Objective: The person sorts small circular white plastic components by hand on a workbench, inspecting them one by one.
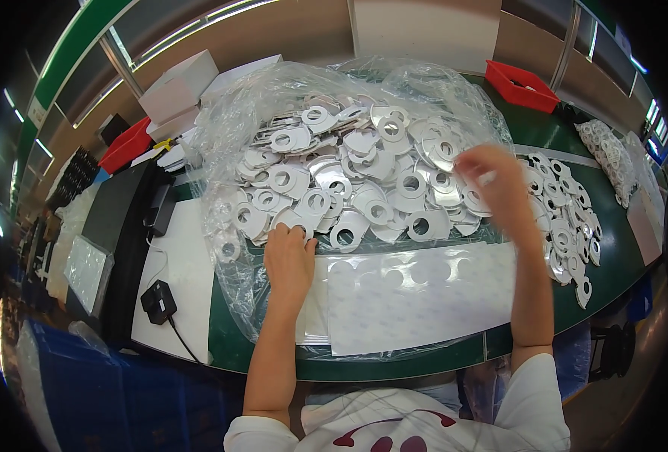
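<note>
Lots of white pcs [349, 166], each w/ a round hole, are heaped in front of you, mid-table. As for writing: the top sheet [424, 294] nr your body carries faint repeated print, too small to read; your shirt [424, 422] shows a dark red motif.

Containers: the pcs sit on crumpled clear plastic [228, 98], which rises round the back & sides of the heap. Back R, a red bin [521, 87] has sth small in it, can't tell what. Back L, another red bin [125, 147] stands beside white boxes [179, 87]. Far R, a clear bag [609, 162] is full of whitish bits.

Your L hand [289, 260] is at the heap's front L edge, fingers bent & close tog., tips touching pcs; can't tell if it grips one. Your R hand [496, 188] is over the heap's R side, blurred; can't tell how wide the fingers are or what they hold.

Edges/room: a second, smaller pile [564, 218] of holed parts lies R of your R forearm, w/ bare green table [613, 241] beyond it. A narrow green strip runs along the front edge, below the sheet. On your L, a white board [187, 264] bears a black box [158, 301] w/ a cable.
</note>
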Demonstrator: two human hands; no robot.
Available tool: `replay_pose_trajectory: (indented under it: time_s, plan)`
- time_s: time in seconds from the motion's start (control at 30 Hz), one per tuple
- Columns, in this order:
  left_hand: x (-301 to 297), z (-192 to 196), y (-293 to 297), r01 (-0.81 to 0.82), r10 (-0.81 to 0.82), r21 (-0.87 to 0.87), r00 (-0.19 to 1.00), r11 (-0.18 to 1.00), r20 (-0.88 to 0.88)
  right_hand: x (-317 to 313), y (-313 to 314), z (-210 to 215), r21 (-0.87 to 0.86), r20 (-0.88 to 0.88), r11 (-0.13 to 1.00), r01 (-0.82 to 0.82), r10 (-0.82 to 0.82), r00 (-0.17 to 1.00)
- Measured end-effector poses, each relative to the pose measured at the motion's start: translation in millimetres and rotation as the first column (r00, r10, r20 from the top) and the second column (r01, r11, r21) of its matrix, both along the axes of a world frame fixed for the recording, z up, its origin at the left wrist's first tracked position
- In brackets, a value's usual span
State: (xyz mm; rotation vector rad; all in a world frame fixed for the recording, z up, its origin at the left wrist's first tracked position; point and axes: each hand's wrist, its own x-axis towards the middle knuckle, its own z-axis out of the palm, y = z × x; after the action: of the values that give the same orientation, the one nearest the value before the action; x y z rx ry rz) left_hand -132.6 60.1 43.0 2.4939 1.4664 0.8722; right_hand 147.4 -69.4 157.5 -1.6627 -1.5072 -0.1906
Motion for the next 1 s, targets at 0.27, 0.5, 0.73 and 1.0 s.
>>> replay_pose_trajectory:
  time_s: [0.27,0.5,0.73,1.0]
  plan:
    - [5.7,12.1,6.8,-0.008,-0.005,0.052,0.967,0.999,0.256,-117.0,35.6,-94.6,-0.510,0.036,0.645,-0.569,0.676,0.736]
    - [-16.0,10.8,30.5,0.542,0.330,-0.446,0.302,0.713,0.894,-140.4,59.8,-87.2,-0.592,0.130,0.638,-0.491,0.678,0.724]
    - [-22.9,22.3,16.3,0.469,0.121,-0.598,0.713,0.650,0.690,-145.3,83.9,-80.5,-0.766,0.038,0.495,-0.410,0.672,0.740]
    - [-27.3,20.5,13.8,0.389,-0.170,-0.434,0.870,0.813,0.462,-144.7,54.3,-89.1,-0.633,0.117,0.624,-0.458,0.662,0.740]
